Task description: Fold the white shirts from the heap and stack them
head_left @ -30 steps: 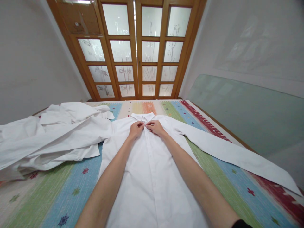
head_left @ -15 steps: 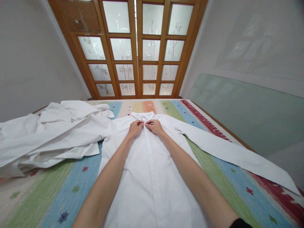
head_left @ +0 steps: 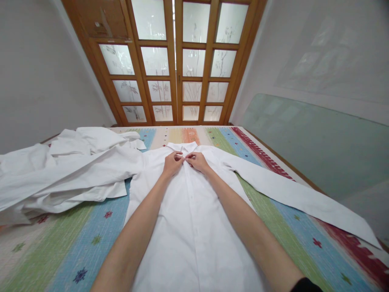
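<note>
Left hand: the left hand rests on the chest of a white shirt, fingers curled, pinching the front strip just under the collar.
Right hand: the right hand meets it fingertip to fingertip, also pinching the strip at the top button; the button itself is too small to make out.
Shirt: it lies flat and face up beneath both hands, collar just beyond the fingertips, body running back under the forearms.
Sleeve: one long sleeve stretches away to the right of the right hand.
Pile: crumpled white cloth lies left of the left hand, touching the shirt's shoulder.
Cover: a striped cover lies under everything.
Doors: wooden glazed doors stand well beyond the hands.
</note>
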The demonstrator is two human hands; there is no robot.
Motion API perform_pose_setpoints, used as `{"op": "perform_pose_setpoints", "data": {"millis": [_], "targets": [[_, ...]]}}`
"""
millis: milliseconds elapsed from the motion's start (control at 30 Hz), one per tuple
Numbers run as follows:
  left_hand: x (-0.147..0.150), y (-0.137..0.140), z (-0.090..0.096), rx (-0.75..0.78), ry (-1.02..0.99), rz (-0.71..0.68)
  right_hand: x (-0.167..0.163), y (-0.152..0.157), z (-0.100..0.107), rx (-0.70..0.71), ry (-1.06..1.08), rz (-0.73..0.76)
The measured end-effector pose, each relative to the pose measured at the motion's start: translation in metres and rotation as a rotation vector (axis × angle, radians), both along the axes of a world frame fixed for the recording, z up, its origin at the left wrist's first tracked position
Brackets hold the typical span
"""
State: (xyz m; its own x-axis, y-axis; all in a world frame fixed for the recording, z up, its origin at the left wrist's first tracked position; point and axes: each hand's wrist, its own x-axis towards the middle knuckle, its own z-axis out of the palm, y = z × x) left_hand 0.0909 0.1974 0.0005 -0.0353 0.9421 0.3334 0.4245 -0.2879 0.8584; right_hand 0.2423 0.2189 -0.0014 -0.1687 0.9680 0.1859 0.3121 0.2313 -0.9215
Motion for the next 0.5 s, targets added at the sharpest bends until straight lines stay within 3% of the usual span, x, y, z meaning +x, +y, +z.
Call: {"op": "perform_pose_setpoints", "data": {"millis": [500], "targets": [[0.0034,-0.0009,-0.0063,0.131,0.232,0.027,-0.0016,-0.0018,0.0037,-0.138,0.037,-0.025]]}}
